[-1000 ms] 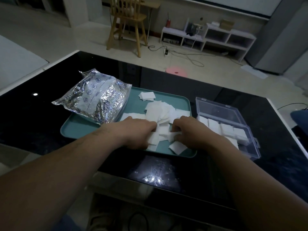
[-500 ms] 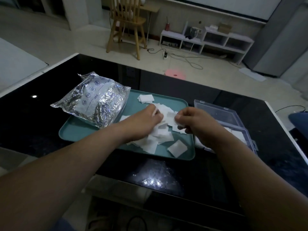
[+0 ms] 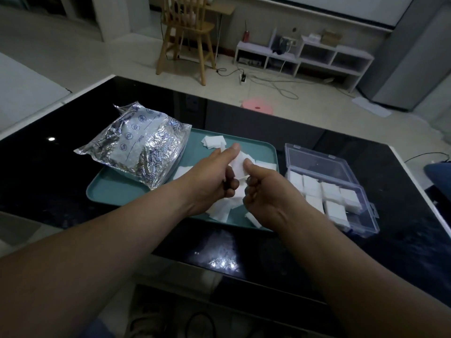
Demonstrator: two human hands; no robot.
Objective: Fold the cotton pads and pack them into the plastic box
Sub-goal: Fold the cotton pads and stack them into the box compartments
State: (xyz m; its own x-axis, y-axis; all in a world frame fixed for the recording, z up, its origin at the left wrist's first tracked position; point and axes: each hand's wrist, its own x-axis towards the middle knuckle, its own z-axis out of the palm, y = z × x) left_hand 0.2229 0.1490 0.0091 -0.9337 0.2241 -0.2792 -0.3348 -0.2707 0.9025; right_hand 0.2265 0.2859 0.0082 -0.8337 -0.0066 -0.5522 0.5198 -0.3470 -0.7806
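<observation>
Above the tray (image 3: 109, 193), both hands (image 3: 234, 181) pinch 1 cotton pad (image 3: 238, 164)

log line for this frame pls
phase: folding | left hand + right hand: both pinch one cotton pad above tray | plastic box: open, partly filled | foil bag: on tray

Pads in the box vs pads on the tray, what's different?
The pads in the box are folded into small squares; the pads on the tray mostly lie flat and look larger. The box pads sit side by side in neat rows in the clear box; the tray pads are a loose overlapping heap on the tray. Both are white cotton.
</observation>
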